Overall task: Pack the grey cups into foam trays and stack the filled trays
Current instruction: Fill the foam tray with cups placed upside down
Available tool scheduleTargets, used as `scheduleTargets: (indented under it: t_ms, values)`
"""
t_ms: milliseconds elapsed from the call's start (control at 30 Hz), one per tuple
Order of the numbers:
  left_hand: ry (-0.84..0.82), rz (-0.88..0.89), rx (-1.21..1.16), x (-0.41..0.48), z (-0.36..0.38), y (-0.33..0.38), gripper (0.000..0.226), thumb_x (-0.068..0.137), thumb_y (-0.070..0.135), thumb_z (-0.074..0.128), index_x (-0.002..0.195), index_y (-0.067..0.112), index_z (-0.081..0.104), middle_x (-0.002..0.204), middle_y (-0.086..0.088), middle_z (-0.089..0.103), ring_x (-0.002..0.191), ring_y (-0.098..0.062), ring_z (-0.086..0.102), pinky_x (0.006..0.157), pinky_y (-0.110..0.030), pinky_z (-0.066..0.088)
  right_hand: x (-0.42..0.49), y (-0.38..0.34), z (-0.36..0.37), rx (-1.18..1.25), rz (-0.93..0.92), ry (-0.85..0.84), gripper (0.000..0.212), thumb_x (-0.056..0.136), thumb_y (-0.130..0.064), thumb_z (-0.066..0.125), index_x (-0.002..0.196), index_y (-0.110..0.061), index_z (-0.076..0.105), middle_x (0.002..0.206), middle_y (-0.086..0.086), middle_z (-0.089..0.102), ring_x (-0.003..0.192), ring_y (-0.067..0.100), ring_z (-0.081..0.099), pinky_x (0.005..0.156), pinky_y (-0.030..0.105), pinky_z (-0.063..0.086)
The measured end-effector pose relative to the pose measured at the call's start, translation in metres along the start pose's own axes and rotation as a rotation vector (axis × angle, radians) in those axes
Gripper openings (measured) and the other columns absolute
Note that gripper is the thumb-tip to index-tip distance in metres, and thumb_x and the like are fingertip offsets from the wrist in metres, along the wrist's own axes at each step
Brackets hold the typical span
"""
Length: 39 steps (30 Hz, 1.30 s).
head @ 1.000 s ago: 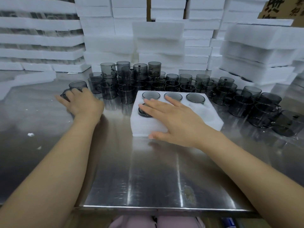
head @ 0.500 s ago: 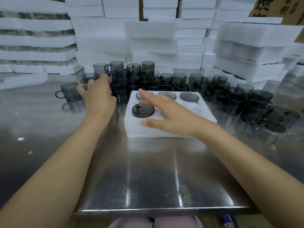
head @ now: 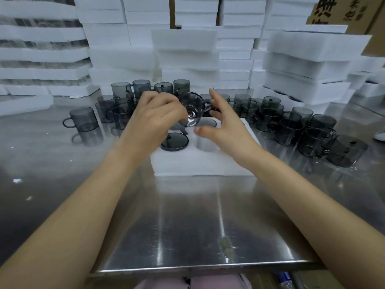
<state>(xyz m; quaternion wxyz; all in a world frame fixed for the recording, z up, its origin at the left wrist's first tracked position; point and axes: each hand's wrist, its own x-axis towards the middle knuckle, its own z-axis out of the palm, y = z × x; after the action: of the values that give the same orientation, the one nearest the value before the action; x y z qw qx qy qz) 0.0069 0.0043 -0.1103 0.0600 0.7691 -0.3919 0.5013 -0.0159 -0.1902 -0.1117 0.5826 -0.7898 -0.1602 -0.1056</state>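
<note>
Head view: your left hand (head: 155, 117) grips a grey cup (head: 191, 109) tilted above the foam tray (head: 200, 163), ready for the empty pocket (head: 206, 143) just below; your right hand (head: 225, 126) hovers open-fingered beside it to guide.

I stand at a steel table (head: 187, 222) whose brushed top shines with streaks of overhead light and carries a few white crumbs (head: 17, 180) on my left. Behind it, white foam stacks (head: 129, 38) rise like a wall across the whole width, hiding the room beyond. A brown cardboard box (head: 352, 11) with dark printed characters shows in the top right corner.
</note>
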Motion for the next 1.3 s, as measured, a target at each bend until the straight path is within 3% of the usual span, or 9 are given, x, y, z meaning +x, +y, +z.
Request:
scheduleTargets:
  t_ms: [133,267,367,500,633,733,933,1133,1300]
  values:
    - [0.053,0.027,0.018,0.003,-0.001,0.002,0.024,0.081,-0.014,0.063,0.087,0.007,0.072,0.083,0.002,0.071,0.09,-0.022,0.061,0.079,-0.036,0.038,0.0,0.0,0.001,-0.061,-0.06,-0.005,0.072,0.074,-0.015,0.081,0.133,-0.032,0.043,0.128,-0.008,0.052,0.121,0.009,0.049,0.101,0.027,0.042]
    - [0.042,-0.025,-0.059,0.006,-0.001,0.005,0.021,0.087,-0.001,0.066,0.107,0.003,0.07,0.104,-0.007,0.07,0.096,-0.027,0.061,0.075,-0.044,0.047,-0.002,-0.002,-0.001,-0.029,-0.042,0.057,0.061,0.069,-0.014,0.085,0.115,-0.028,0.047,0.124,0.001,0.051,0.113,0.008,0.054,0.085,0.007,0.044]
    - [-0.029,-0.164,-0.164,0.007,-0.002,0.005,0.038,0.085,0.008,0.069,0.123,0.003,0.061,0.116,-0.013,0.064,0.099,-0.03,0.062,0.081,-0.048,0.052,-0.004,-0.002,-0.001,-0.027,-0.068,0.069,0.062,0.069,-0.011,0.084,0.117,-0.025,0.048,0.126,0.003,0.051,0.111,0.006,0.055,0.084,0.007,0.045]
    - [-0.171,-0.238,-0.225,0.003,-0.002,0.004,0.056,0.081,0.021,0.071,0.133,0.007,0.054,0.128,-0.009,0.059,0.114,-0.021,0.054,0.1,-0.029,0.041,-0.007,-0.004,0.0,-0.115,-0.187,0.02,0.064,0.069,-0.003,0.081,0.125,-0.021,0.054,0.13,-0.002,0.048,0.118,0.0,0.048,0.1,0.01,0.036]
    - [-0.255,-0.281,-0.291,0.002,-0.003,0.004,0.071,0.074,0.027,0.078,0.138,0.014,0.049,0.133,-0.001,0.055,0.122,-0.012,0.048,0.101,-0.015,0.033,-0.009,-0.004,0.004,-0.204,-0.23,-0.029,0.066,0.064,-0.017,0.088,0.119,-0.033,0.054,0.133,0.001,0.032,0.119,-0.019,0.027,0.096,-0.003,0.023]
    - [-0.267,-0.324,-0.322,0.003,-0.003,0.006,0.073,0.075,0.036,0.071,0.141,0.022,0.044,0.136,0.006,0.054,0.122,-0.005,0.046,0.099,-0.004,0.028,-0.009,-0.004,0.005,-0.203,-0.235,0.005,0.075,0.065,-0.022,0.088,0.129,-0.029,0.049,0.126,-0.001,0.039,0.111,-0.019,0.034,0.095,0.0,0.027]
    - [-0.31,-0.369,-0.29,0.002,-0.002,0.004,0.068,0.076,0.049,0.064,0.138,0.025,0.048,0.129,0.009,0.058,0.115,-0.007,0.051,0.091,-0.024,0.042,-0.008,-0.002,0.005,-0.008,-0.169,0.048,0.081,0.07,-0.014,0.084,0.13,-0.024,0.031,0.121,-0.011,0.053,0.11,-0.01,0.052,0.094,0.008,0.039]
    - [-0.347,-0.552,-0.54,0.002,0.005,-0.001,0.058,0.07,0.045,0.075,0.121,0.023,0.062,0.113,0.016,0.058,0.105,-0.004,0.054,0.089,-0.018,0.041,-0.003,-0.007,-0.001,-0.035,-0.165,0.06,0.066,0.071,-0.01,0.08,0.129,-0.022,0.052,0.122,-0.006,0.061,0.115,0.006,0.056,0.103,0.031,0.044]
    - [-0.421,-0.804,-0.692,-0.007,0.007,-0.008,0.032,0.085,0.033,0.07,0.116,0.028,0.066,0.114,0.016,0.064,0.098,0.008,0.057,0.089,-0.015,0.046,0.0,-0.012,-0.014,0.066,-0.009,0.055,0.059,0.081,-0.019,0.07,0.134,-0.026,0.045,0.11,-0.001,0.063,0.097,0.006,0.061,0.082,0.016,0.049]
